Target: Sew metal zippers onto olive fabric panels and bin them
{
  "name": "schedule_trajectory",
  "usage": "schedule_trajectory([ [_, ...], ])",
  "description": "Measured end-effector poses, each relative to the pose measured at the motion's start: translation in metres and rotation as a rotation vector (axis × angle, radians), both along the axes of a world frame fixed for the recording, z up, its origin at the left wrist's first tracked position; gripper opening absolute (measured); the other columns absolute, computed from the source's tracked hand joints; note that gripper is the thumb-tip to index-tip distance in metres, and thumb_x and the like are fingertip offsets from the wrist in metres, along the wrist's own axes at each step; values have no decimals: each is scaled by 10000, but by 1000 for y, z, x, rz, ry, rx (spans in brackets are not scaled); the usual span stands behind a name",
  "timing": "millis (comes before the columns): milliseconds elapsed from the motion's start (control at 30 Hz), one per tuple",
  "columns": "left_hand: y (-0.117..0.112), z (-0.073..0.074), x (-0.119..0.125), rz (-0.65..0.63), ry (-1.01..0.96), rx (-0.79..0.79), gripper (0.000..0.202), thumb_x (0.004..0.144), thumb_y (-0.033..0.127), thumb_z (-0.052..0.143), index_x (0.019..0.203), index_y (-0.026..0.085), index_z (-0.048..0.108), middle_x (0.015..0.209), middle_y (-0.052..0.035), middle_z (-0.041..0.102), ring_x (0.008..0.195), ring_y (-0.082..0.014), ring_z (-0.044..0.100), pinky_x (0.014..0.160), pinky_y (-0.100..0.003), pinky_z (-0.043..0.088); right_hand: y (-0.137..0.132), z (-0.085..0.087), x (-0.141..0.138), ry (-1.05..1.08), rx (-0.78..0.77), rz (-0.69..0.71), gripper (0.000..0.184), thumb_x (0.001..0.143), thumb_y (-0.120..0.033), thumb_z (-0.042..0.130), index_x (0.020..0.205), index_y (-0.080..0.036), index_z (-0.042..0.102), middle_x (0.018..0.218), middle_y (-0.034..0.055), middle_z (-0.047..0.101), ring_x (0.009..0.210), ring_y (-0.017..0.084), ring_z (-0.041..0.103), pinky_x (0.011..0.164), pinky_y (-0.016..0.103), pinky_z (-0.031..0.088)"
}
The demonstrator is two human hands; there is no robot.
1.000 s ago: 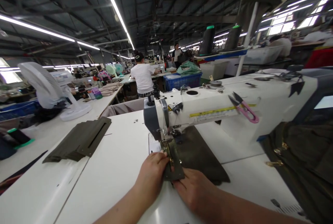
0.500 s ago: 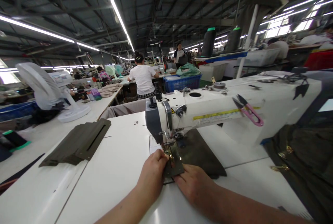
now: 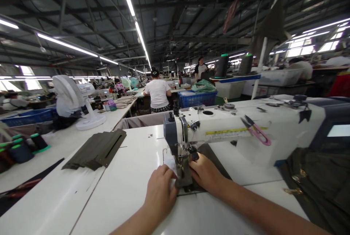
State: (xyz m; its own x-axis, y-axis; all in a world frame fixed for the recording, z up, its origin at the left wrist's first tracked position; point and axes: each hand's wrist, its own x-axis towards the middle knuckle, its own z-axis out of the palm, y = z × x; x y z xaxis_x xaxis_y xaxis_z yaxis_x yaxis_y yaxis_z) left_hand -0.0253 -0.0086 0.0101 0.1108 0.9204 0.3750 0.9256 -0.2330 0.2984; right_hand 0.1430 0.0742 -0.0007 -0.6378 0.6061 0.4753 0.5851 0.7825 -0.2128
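A white industrial sewing machine (image 3: 232,129) stands on the white table (image 3: 123,176). Under its needle lies a dark olive fabric piece (image 3: 183,177) with a brass zipper. My left hand (image 3: 161,191) rests on the table at the piece's left edge, fingers bent and pressing it down. My right hand (image 3: 205,173) lies flat on the fabric just right of the presser foot, fingers reaching up toward the needle area. Pink thread snips (image 3: 257,131) sit on the machine arm.
A stack of olive cut pieces (image 3: 97,149) lies on the table at left. Dark olive garments with brass hardware (image 3: 314,180) are heaped at right. A white fan (image 3: 73,100) and thread cones (image 3: 22,149) stand on the neighbouring table. Other workers sit farther back.
The fabric piece has fed back under the foot, so less of it shows in front. My right hand has moved forward to beside the presser foot. The camera has tilted up.
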Motion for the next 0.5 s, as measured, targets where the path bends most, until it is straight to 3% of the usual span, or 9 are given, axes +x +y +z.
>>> schedule_trajectory([
  [67,-5,2,1,50,-70,-44,167,763,140,515,612,163,581,652,-21,555,629,-175,544,598,-304,469,4,1,-3,10,-6,37,177,818,-109,423,816,-131,598,866,98,615,820,201,548,725,301,406],
  [100,-6,1,1,10,-108,-41,189,781,163,526,602,167,587,653,-19,568,629,-168,554,598,-291,474,5,2,-5,20,-18,45,186,815,-98,413,815,-133,595,850,91,623,794,195,558,705,289,408],
  [200,-7,-2,2,-241,-135,64,71,777,210,596,825,193,645,914,-49,637,852,-191,591,756,-302,488,5,0,-6,55,-86,65,172,782,-81,436,764,-147,594,774,53,642,705,171,585,612,236,409],
  [267,-6,-4,4,-391,-57,127,150,806,219,571,944,191,621,1020,-69,629,952,-202,575,844,-321,464,6,-3,-6,79,-142,74,164,769,-84,452,736,-154,597,742,31,649,660,153,593,561,207,405],
  [367,-1,-4,5,-508,85,160,185,874,158,427,861,166,612,893,-72,659,879,-178,603,824,-309,473,10,-7,-6,116,-208,46,197,772,-76,429,731,-148,608,740,33,659,655,149,605,553,197,414],
  [500,6,-3,4,-532,224,172,247,867,124,373,737,162,580,731,-65,643,731,-175,614,686,-292,503,12,-9,-7,131,-242,-21,252,785,-61,382,756,-148,617,767,48,667,692,156,616,566,206,420],
])
